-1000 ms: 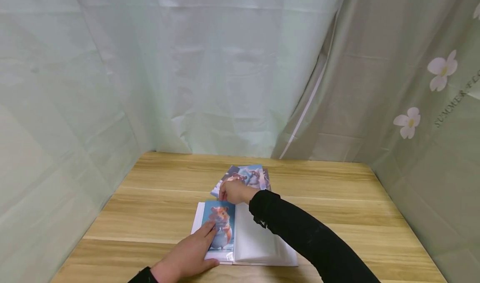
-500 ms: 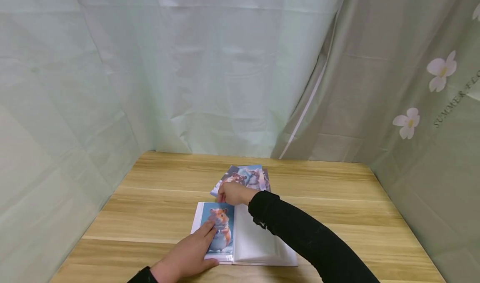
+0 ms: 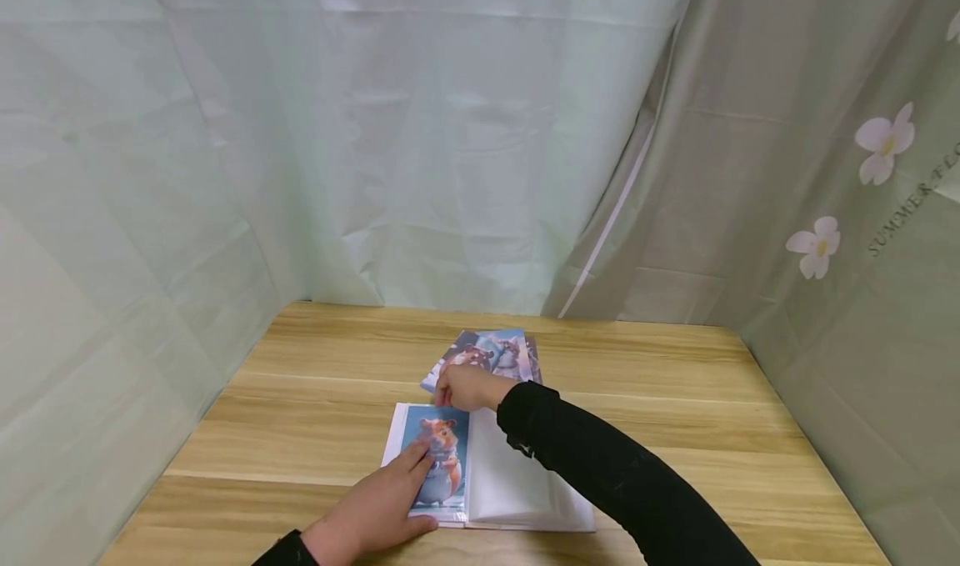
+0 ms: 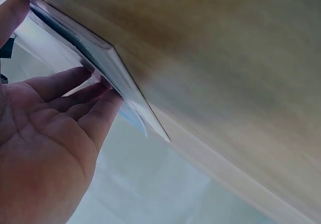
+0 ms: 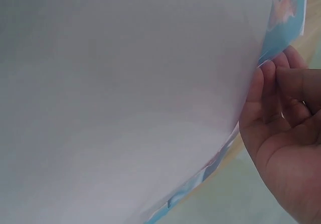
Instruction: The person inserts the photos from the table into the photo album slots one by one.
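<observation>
An open photo album (image 3: 510, 483) with white pages lies on the table. A blue picture card of a hamster (image 3: 444, 466) shows in its left page. My left hand (image 3: 386, 499) rests on that page, fingers extended over the card and thumb by the album's bottom edge. In the left wrist view the fingertips (image 4: 113, 96) press against the page. My right hand (image 3: 468, 387) is at the top edge of the left page, thumb and fingertips bent together. The right wrist view has these fingers (image 5: 271, 78) pinching at the card's blue edge.
Several picture cards (image 3: 510, 353) lie overlapping behind the album, partly covered by my right hand. The wooden table (image 3: 300, 433) extends around them. Pale curtains (image 3: 450, 174) hang along its back and sides. My right sleeve (image 3: 600, 458) crosses over the album's right page.
The hamster card has shifted slightly left and down, its top edge now lying lower by the page's top. My right fingers have moved slightly with it; the left hand stays in place.
</observation>
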